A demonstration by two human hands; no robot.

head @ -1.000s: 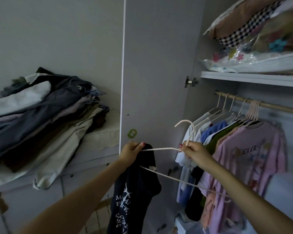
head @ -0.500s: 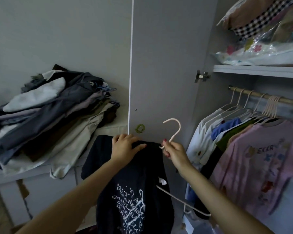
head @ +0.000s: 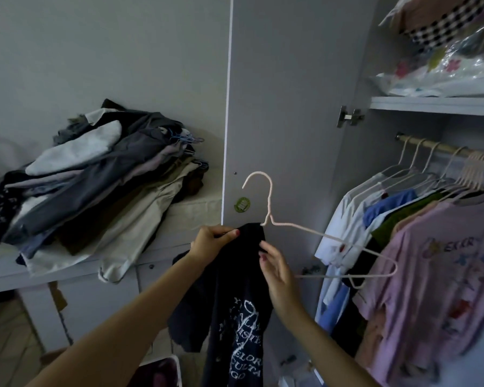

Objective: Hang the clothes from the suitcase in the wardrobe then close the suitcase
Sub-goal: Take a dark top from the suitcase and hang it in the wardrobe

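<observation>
Hands meet just below frame centre, at the open wardrobe door point(head: 291, 107). Left hand point(head: 211, 243) pinches the top of a dark tee point(head: 235, 297), thumb and fingers clamped on the cloth at the collar. Right hand point(head: 277, 270), at 3 o'clock of the left, rests its fingertips on the tee's edge; its fingers are loosely bent, and whether they grip the cloth or the hanger point(head: 330, 238) I cannot tell. The hanger's hook stands up at 12 o'clock of the hands, its left arm hidden in the tee, its right arm bare and reaching toward 3 o'clock. The tee hangs down toward 6 o'clock, white print showing. At 3 o'clock a rail point(head: 447, 149) carries hung shirts, a pink shirt point(head: 436, 280) nearest. At 9 o'clock a clothes pile point(head: 95, 185) lies on a counter point(head: 190, 216).
</observation>
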